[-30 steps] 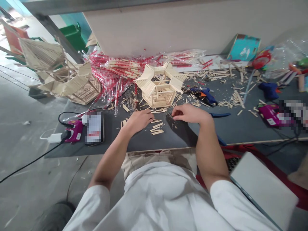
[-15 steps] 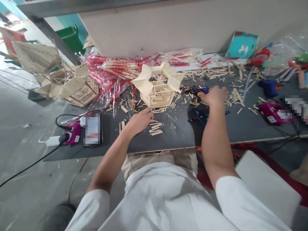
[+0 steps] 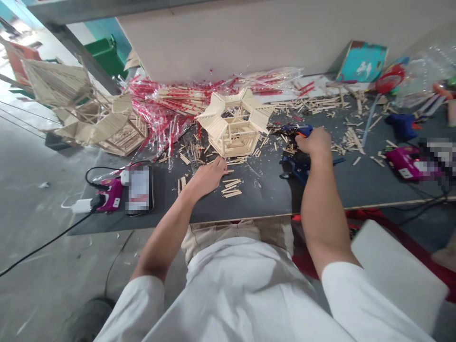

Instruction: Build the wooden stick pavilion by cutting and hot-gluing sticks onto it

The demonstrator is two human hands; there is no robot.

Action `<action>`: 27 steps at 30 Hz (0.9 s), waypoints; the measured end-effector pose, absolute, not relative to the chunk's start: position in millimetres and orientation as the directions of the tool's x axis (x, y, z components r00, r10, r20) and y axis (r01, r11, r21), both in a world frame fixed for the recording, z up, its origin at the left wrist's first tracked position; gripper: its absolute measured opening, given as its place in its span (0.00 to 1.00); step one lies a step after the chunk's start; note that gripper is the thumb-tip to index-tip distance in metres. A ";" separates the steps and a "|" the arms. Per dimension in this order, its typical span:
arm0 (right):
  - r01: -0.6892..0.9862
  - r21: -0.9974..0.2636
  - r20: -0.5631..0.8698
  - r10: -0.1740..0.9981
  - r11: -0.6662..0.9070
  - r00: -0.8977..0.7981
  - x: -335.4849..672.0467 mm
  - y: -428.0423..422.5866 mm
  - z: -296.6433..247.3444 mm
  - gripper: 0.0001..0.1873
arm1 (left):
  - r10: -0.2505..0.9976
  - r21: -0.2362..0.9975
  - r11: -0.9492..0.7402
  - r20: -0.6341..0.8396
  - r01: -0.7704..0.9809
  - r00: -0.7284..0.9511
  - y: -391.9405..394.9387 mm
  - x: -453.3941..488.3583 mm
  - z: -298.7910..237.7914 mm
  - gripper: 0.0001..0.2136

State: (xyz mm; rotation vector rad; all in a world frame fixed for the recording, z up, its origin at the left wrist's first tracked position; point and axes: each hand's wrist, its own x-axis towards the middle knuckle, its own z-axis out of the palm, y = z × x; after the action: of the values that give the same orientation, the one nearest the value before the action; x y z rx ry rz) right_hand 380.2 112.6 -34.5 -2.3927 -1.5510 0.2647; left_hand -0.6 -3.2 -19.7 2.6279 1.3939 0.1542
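My left hand point(image 3: 208, 176) lies flat on the dark table, fingers apart, just left of a small pile of loose wooden sticks point(image 3: 231, 187). Beyond it stands a hexagonal craft-stick model point(image 3: 234, 142). My right hand point(image 3: 314, 142) is to the right of the model, with its fingers curled over a blue-and-black glue gun point(image 3: 297, 129), most of which is hidden. Below that hand lie blue-handled pliers point(image 3: 295, 168).
Stick scraps litter the table point(image 3: 256, 204). Red-printed plastic-wrapped sticks point(image 3: 167, 111) lie behind the model, with larger stick structures point(image 3: 110, 128) at the left. A blurred phone point(image 3: 138, 189), magenta power units point(image 3: 110, 195) and a blue glue gun point(image 3: 402, 126) sit nearby.
My right hand has moved forward and right from the table's middle onto the blue-and-black glue gun. My left hand has barely moved.
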 end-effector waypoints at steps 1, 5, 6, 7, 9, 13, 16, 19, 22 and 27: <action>0.828 -0.345 0.004 0.882 -0.442 0.472 378.1 110.6 -32.0 0.39 | 0.838 0.218 -0.536 0.015 0.816 0.546 -3.3 -0.6 -19.4 0.05; 0.745 -0.464 0.079 0.816 -0.479 0.573 376.3 106.8 -24.3 0.33 | 0.841 0.302 -0.517 0.007 0.801 0.540 -3.9 -1.3 -18.4 0.06; 0.742 -0.495 0.114 0.813 -0.451 0.570 376.1 106.8 -22.7 0.29 | 0.837 0.314 -0.521 0.007 0.794 0.547 -4.0 -1.6 -18.6 0.06; 0.743 -0.523 0.158 0.810 -0.417 0.565 375.0 106.8 -20.9 0.26 | 0.834 0.324 -0.524 0.011 0.788 0.551 -4.0 -1.9 -19.0 0.07; 0.761 -0.557 0.259 0.800 -0.333 0.541 369.4 105.5 -16.0 0.20 | 0.833 0.340 -0.527 0.028 0.779 0.552 -3.6 -2.5 -20.5 0.10; 0.828 -0.544 0.421 0.809 -0.136 0.409 342.2 94.3 0.3 0.16 | 0.807 0.322 -0.572 0.056 0.754 0.588 0.4 -4.9 -25.1 0.15; 0.847 -0.530 0.482 0.840 0.052 0.250 317.0 85.6 17.7 0.16 | 0.803 0.333 -0.580 0.082 0.743 0.590 5.3 -7.7 -27.7 0.16; 0.840 -0.502 0.515 0.851 0.204 0.101 297.4 86.1 40.9 0.18 | 0.817 0.371 -0.563 0.114 0.738 0.565 8.6 -9.3 -28.3 0.16; 0.840 -0.462 0.511 0.860 0.284 -0.009 284.2 94.4 69.4 0.20 | 0.826 0.404 -0.548 0.126 0.732 0.549 8.8 -8.0 -27.7 0.16; 0.845 -0.408 0.401 0.900 0.344 -0.172 264.7 111.1 101.8 0.20 | 0.881 0.463 -0.458 0.127 0.759 0.455 7.5 -4.8 -26.8 0.15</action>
State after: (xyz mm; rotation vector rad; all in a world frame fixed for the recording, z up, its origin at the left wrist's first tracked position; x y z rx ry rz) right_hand 264.7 111.1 101.8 -1.5178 -2.0320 0.1213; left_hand -4.8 7.5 -26.8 2.3700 1.3930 0.5040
